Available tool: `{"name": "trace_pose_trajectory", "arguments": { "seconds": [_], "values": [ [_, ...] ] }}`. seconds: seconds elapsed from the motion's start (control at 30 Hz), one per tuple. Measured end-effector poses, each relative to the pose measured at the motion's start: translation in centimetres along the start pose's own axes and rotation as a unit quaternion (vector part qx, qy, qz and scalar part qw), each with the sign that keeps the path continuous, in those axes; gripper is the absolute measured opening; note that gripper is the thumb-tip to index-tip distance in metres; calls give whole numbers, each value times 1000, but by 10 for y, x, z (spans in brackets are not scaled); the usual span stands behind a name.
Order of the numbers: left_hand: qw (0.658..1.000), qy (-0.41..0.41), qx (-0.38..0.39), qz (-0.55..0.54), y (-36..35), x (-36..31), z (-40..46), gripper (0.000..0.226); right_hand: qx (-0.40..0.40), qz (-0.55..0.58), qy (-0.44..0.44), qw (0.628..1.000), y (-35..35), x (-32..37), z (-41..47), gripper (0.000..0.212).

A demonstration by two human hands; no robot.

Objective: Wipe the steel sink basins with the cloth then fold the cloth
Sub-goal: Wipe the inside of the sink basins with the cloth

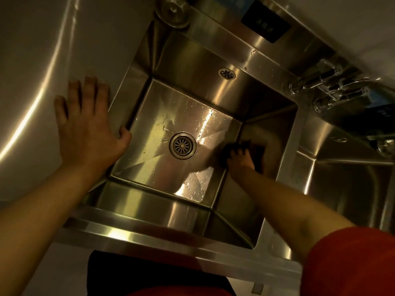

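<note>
A deep steel sink basin (pixel 162 116) fills the middle of the view, with a round drain (pixel 183 145) in its wet floor. My right hand (pixel 240 160) is down in the basin's right corner, holding a dark cloth (pixel 229 148) against the floor and right wall; the hand and cloth are blurred. My left hand (pixel 85 127) rests flat with spread fingers on the pale counter at the basin's left rim. A second basin (pixel 346 189) lies to the right, partly out of view.
A chrome faucet (pixel 327 90) stands behind the divider between the basins. A round steel strainer lid (pixel 174 11) sits at the back left corner. A dark panel (pixel 265 20) is on the back ledge. An overflow hole (pixel 227 73) marks the back wall.
</note>
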State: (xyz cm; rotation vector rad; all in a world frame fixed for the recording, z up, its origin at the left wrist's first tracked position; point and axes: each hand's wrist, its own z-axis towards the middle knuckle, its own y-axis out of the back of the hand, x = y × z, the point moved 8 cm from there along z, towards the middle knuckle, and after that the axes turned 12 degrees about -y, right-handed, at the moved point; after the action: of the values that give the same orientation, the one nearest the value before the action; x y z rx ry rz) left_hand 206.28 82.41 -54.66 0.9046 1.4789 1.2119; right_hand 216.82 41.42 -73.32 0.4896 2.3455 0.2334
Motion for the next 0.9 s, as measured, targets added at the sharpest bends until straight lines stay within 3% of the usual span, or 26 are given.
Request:
{"name": "trace_pose_trajectory", "arguments": {
  "seconds": [0.17,0.33,0.63,0.9],
  "values": [
    [1000,1,5,2,-1,2,0,94,70,19,83,994,-37,78,-55,61],
    [1000,6,8,-4,-2,2,-1,95,69,17,104,992,-18,76,-62,49],
    [1000,7,8,1,-2,1,0,97,-187,33,112,975,129,31,-19,44],
    [1000,5,13,10,-5,3,0,97,-367,-123,146,910,241,-1,19,55]
  ]
}}
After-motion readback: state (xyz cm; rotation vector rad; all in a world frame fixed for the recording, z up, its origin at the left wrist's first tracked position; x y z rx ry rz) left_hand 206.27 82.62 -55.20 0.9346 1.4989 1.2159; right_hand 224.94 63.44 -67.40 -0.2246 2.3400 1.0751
